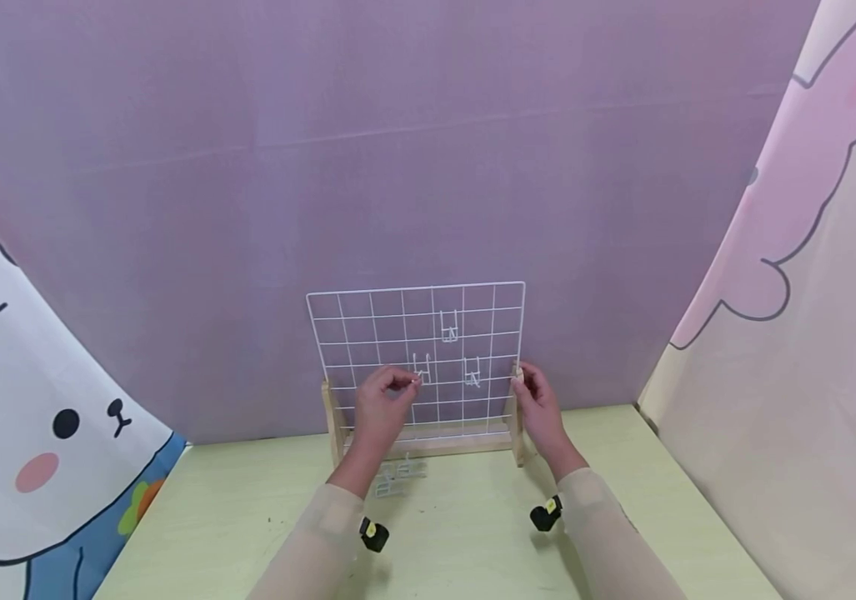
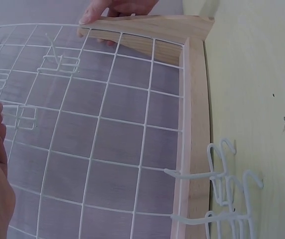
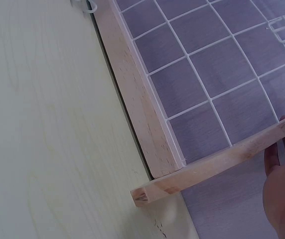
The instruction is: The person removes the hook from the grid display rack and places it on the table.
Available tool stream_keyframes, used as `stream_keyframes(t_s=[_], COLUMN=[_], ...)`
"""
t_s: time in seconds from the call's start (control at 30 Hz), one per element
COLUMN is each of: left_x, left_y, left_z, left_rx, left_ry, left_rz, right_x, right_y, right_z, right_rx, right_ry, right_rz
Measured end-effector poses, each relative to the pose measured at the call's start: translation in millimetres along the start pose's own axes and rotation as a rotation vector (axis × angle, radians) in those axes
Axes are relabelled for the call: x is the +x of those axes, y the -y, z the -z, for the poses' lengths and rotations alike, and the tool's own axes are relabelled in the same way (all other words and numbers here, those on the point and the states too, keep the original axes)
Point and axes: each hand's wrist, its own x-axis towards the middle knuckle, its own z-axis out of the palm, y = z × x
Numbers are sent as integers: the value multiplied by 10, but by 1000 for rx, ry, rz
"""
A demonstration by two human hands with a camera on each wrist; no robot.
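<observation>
A white wire grid panel [image 1: 416, 288] stands upright in a light wooden stand [image 1: 465, 444]. My left hand [image 1: 382, 408] pinches the projecting arm of a white wire hook [image 2: 27, 117] between thumb and fingertips, at the grid's middle. Two more hooks are on the grid, an upper one [image 1: 449, 326] and one farther right [image 1: 473, 372]. With the thumb in front and fingers behind, my right hand [image 1: 540, 408] grips the top of the stand's right post [image 3: 222, 160], beside the panel's edge.
Several loose wire hooks [image 1: 390, 487] lie on the pale wood-grain table [image 1: 458, 533] in front of the stand, near my left forearm. Behind the table hangs a purple cloth [image 1: 397, 167]; cartoon-printed cloths [image 1: 60, 367] flank both sides.
</observation>
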Motion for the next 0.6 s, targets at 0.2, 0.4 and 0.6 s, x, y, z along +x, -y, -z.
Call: stream_keyframes(t_s=[0.2,0.4,0.6], left_x=[-21,-47,-82], left_y=[-8,-7,-20], left_z=[35,64,92], left_rx=[0,12,13], left_ry=[10,27,46], left_rz=[28,48,43], right_x=[-16,-16,-16], right_y=[24,17,12], right_z=[0,3,9], right_rx=[-6,-9,-14], right_ry=[7,10,12], right_rz=[-19,-19,-30])
